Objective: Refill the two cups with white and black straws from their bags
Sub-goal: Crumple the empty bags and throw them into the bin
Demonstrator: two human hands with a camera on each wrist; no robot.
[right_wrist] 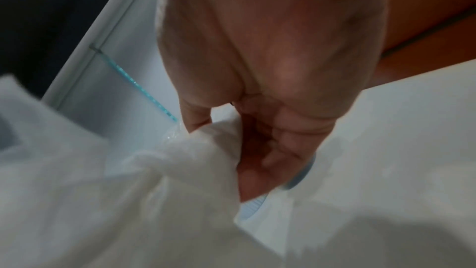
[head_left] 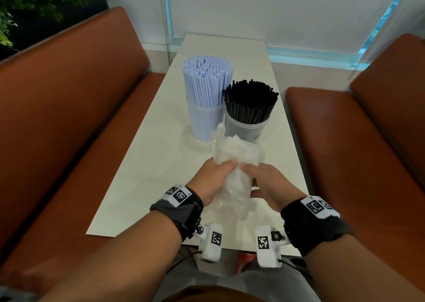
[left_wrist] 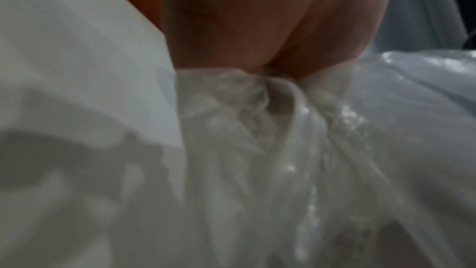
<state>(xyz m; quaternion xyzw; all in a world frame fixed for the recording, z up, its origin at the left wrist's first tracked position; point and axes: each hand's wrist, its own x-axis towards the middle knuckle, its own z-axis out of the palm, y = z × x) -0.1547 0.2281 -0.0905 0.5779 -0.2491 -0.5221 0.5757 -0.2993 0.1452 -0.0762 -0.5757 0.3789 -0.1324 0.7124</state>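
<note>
Two clear cups stand side by side mid-table: the left cup [head_left: 203,122] is packed with white straws [head_left: 207,83], the right cup [head_left: 245,130] holds black straws [head_left: 250,102]. In front of them both hands crumple a clear plastic bag [head_left: 234,163] above the table. My left hand [head_left: 216,175] grips the bag from the left with curled fingers; in the left wrist view the bunched plastic bag [left_wrist: 270,140] fills the picture below the left hand [left_wrist: 270,27]. My right hand [head_left: 264,179] grips it from the right, and the right hand [right_wrist: 257,129] pinches a fold of the bag [right_wrist: 167,170].
The narrow white table [head_left: 161,163] runs away from me between two brown bench seats, one on the left [head_left: 69,117] and one on the right [head_left: 345,140]. A white wall with a glass panel closes the far end. A plant [head_left: 27,7] stands at top left.
</note>
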